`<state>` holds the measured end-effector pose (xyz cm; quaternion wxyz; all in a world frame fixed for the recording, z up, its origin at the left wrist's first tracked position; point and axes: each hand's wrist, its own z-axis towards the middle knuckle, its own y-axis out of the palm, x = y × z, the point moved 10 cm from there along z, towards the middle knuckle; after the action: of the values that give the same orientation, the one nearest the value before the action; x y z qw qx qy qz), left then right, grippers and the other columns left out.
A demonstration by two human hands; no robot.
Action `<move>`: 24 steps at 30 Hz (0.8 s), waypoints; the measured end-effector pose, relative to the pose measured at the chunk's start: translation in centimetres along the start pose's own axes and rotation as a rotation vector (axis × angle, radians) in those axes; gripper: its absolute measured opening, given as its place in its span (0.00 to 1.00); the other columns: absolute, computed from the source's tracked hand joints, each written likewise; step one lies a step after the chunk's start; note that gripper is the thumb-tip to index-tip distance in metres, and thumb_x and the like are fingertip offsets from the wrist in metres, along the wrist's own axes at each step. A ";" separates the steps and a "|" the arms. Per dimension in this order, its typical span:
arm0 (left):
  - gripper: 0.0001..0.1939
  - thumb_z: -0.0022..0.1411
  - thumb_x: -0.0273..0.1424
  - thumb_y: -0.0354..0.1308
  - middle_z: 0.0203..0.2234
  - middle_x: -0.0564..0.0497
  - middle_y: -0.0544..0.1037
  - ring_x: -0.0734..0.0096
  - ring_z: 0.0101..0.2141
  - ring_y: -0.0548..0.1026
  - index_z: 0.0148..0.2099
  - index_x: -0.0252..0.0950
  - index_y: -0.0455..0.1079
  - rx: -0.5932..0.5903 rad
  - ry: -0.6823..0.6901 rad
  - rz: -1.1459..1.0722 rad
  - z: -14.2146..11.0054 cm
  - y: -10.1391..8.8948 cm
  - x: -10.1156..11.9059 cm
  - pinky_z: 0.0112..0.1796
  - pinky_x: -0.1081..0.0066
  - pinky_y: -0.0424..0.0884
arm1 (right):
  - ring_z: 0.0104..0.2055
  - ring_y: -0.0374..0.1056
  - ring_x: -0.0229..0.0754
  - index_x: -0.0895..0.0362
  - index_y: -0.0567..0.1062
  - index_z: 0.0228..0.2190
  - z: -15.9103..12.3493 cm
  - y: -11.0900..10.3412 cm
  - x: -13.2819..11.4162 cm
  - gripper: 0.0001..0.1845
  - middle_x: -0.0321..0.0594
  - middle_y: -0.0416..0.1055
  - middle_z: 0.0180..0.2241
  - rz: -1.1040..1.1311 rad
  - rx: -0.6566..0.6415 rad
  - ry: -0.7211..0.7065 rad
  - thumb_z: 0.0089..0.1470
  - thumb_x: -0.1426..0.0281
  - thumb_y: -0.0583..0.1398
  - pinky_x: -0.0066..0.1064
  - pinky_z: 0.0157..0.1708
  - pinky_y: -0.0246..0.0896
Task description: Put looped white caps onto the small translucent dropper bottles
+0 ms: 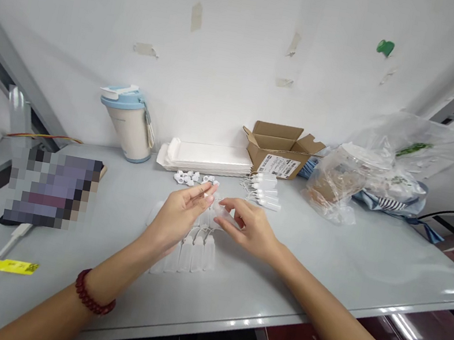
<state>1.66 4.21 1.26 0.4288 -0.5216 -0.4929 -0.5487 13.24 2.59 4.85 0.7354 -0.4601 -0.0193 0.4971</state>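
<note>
My left hand (pixel 180 211) is closed in a pinch, thumb against fingertips. Whatever it grips is too small to make out. Close beside it, my right hand (pixel 250 227) has its thumb and fingers around a small translucent plastic bottle (pixel 223 214), whose top end lies near the left fingertips. Below the hands, several translucent bottles (pixel 197 255) with thin white loops lie in a row, partly hidden by my left hand and wrist. Small white caps (pixel 186 177) are heaped just beyond my left hand.
More looped bottles (pixel 265 188) lie before an open cardboard box (pixel 278 150). Flat white boxes (pixel 207 157) are stacked by the wall. A tumbler (pixel 127 123) and a blurred-out device (pixel 56 190) with a cable stand left. Plastic bags (pixel 340 178) sit right on the grey table (pixel 324 263).
</note>
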 end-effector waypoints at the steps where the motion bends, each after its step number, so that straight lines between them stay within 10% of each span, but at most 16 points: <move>1: 0.27 0.59 0.37 0.58 0.60 0.45 0.63 0.62 0.61 0.59 0.59 0.36 0.64 -0.017 0.003 0.008 0.0 0.2 0.0 0.61 0.60 0.55 | 0.20 0.58 0.31 0.57 0.70 0.42 -0.1 0.0 -0.2 0.12 0.40 0.72 0.32 -0.015 0.007 -0.016 0.56 0.65 0.58 0.25 0.24 0.56; 24: 0.14 0.53 0.40 0.62 0.27 0.49 0.74 0.73 0.27 0.71 0.32 0.32 0.73 -0.070 -0.026 0.168 0.4 -0.1 0.9 0.34 0.69 0.70 | 0.20 0.60 0.33 0.57 0.74 0.36 -0.5 -2.3 -1.0 0.08 0.45 0.74 0.32 -0.084 0.266 -0.053 0.57 0.67 0.58 0.27 0.21 0.60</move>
<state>1.49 4.62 2.13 0.4485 -0.5828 -0.4335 -0.5209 14.66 1.37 6.62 0.8094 -0.3440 0.0081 0.4760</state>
